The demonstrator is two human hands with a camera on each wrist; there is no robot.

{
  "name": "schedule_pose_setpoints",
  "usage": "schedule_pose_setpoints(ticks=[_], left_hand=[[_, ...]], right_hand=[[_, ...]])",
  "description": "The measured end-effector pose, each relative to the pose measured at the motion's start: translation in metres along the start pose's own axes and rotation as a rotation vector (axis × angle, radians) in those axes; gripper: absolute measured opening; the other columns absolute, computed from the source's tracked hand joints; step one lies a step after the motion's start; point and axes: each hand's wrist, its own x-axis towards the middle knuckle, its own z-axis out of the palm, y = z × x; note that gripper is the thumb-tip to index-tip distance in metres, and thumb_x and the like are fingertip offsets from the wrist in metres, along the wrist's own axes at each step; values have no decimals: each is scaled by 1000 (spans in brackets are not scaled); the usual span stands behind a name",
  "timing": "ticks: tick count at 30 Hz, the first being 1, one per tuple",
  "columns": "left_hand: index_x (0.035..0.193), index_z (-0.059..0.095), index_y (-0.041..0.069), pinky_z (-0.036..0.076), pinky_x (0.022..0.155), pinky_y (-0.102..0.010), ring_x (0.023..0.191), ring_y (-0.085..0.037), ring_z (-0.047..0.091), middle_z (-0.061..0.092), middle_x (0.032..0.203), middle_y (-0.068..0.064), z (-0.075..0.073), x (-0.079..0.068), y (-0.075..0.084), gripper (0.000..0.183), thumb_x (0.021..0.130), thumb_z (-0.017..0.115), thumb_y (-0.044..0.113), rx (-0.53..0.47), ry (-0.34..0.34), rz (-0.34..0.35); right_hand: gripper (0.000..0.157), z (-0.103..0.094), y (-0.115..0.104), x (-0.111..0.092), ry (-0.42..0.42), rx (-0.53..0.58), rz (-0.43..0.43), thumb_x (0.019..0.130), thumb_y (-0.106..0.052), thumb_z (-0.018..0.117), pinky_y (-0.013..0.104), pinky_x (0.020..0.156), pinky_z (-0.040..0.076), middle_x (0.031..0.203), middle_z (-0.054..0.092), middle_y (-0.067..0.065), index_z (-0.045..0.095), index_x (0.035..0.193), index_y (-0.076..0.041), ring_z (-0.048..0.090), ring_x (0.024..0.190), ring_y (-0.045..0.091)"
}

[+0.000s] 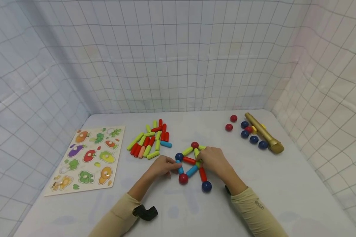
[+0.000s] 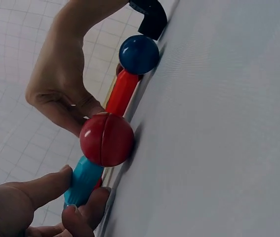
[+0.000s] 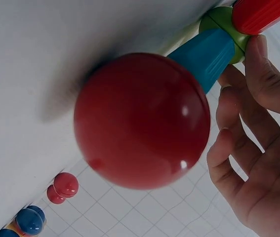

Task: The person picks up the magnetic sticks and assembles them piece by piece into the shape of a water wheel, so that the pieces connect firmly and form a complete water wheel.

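Note:
A flat frame of coloured rods and balls lies on the table between both hands. My left hand (image 1: 163,166) pinches a light blue rod (image 2: 85,180) between thumb and fingers. That rod joins a red ball (image 1: 183,178) in front to a blue ball (image 1: 179,157) behind. My right hand (image 1: 213,161) bends over a green ball (image 3: 219,19) at the joint, its thumb touching the ball in the right wrist view. From this joint a red rod (image 1: 202,174) runs to another blue ball (image 1: 206,186). A red ball (image 1: 194,145) marks the far corner, with yellow-green rods (image 1: 187,151) beside it.
A vegetable puzzle board (image 1: 114,164) lies at the left. Behind the left hand is a pile of red, yellow-green and blue rods (image 1: 149,155). Loose red balls (image 1: 229,127) and blue balls (image 1: 253,139) lie at the far right beside a gold brush-like object (image 1: 264,133).

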Motion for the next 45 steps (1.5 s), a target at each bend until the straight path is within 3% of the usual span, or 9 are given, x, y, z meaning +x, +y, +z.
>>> schedule_pose_setpoints(ticks=[12,20,22,25,27,29,34,39,45], left_hand=[[100,74,7,38,53,-22,51,-14,51,68,74,0,10,2,1,37,90,67,41,-5,51,-21],[102,73,7,38,53,-22,55,-14,53,67,75,-1,2,7,1,38,91,65,42,-9,89,-6],[105,73,6,39,54,-21,56,-14,54,67,73,0,-5,5,2,39,92,64,42,69,161,21],[103,72,6,41,53,-24,60,-17,55,65,67,-2,-19,0,2,34,92,65,37,296,357,57],[104,70,7,45,53,-29,65,-21,59,66,73,-6,-30,-4,1,28,90,69,31,466,484,67],[104,69,8,50,55,-35,73,-26,62,68,82,-11,-39,-5,-2,24,87,73,25,582,547,79],[109,70,9,54,59,-40,83,-29,64,70,98,-12,-48,-2,-9,30,82,78,21,701,504,112],[108,71,7,50,55,-34,72,-23,62,71,87,-8,-48,0,-10,30,83,77,23,761,494,117],[122,66,6,41,46,-26,62,-21,49,61,72,-11,-49,-2,-7,34,89,66,13,702,469,138]], right_hand=[[19,0,1,-1,-19,23,-25,79,-11,79,25,66,50,89,74,-1,80,96,-19,54,73,12],[23,-3,2,3,-42,87,-57,78,-10,80,28,73,53,95,73,-1,79,100,-18,58,82,14],[25,-2,3,4,-70,108,-64,79,-8,79,30,78,54,99,72,-2,78,101,-19,60,88,14],[26,0,2,5,-107,129,-73,80,-4,77,31,80,55,99,72,-3,78,101,-19,60,90,14],[26,0,1,4,-118,124,-66,80,-3,76,30,78,55,96,74,-3,79,100,-20,60,86,13],[25,0,0,2,-113,103,-55,80,-4,76,28,74,53,93,74,-3,79,99,-21,57,80,13],[23,1,-1,0,-67,28,-34,80,-10,78,24,62,44,86,74,-4,80,97,-25,50,69,13],[19,3,-4,-1,2,-6,-21,79,-14,79,22,57,42,82,73,-3,80,95,-24,49,64,13],[17,3,-6,-2,55,-54,-11,79,-18,81,23,54,42,81,73,-4,80,94,-23,49,62,13]])
